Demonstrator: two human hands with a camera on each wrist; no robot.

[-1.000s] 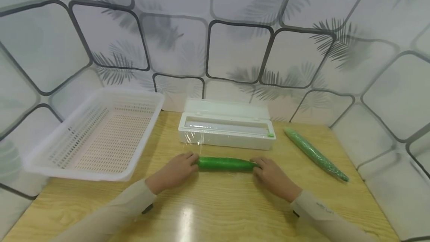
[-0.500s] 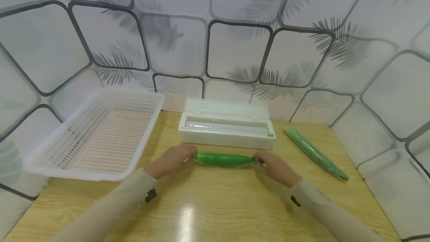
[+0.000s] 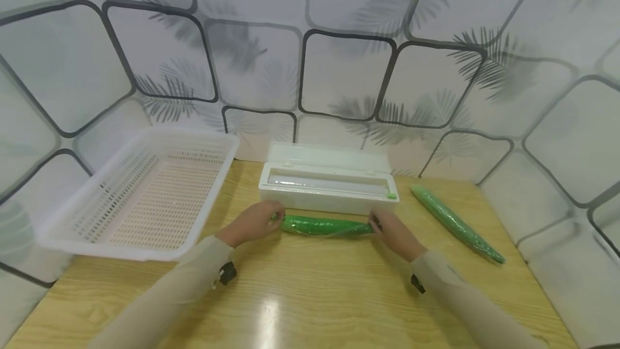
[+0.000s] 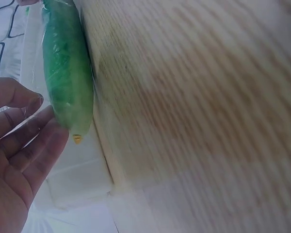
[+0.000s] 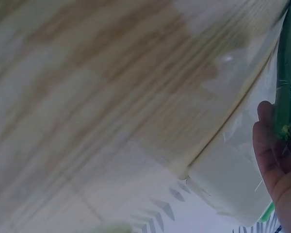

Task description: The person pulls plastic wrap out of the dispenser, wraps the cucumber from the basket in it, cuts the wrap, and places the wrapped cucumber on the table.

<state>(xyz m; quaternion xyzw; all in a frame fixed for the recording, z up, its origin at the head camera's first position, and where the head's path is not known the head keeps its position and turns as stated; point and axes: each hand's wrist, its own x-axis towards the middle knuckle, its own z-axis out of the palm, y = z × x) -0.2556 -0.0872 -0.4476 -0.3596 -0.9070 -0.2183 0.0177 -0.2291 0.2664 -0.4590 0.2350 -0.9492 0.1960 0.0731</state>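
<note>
Grip on centre cuke, both ends; 1 of 2 cukes

Count: 1 film-wrapped centre cuke btwn L hand & R hand, + 1 wrapped side cuke well apart, R side of desk. Also 1 wht box just behind centre cuke, w/ 1 raised lid & 1 green slider; 1 wht slotted basket, L side.

Pose: L sleeve & R sleeve, both angled fwd & in. L hand: fingers part-curled, small thumb gap, holding L end. R hand: likewise nearly closed, fingers bent round R end. Centre cuke roughly parallel to box; desk contact: can't tell.
</note>
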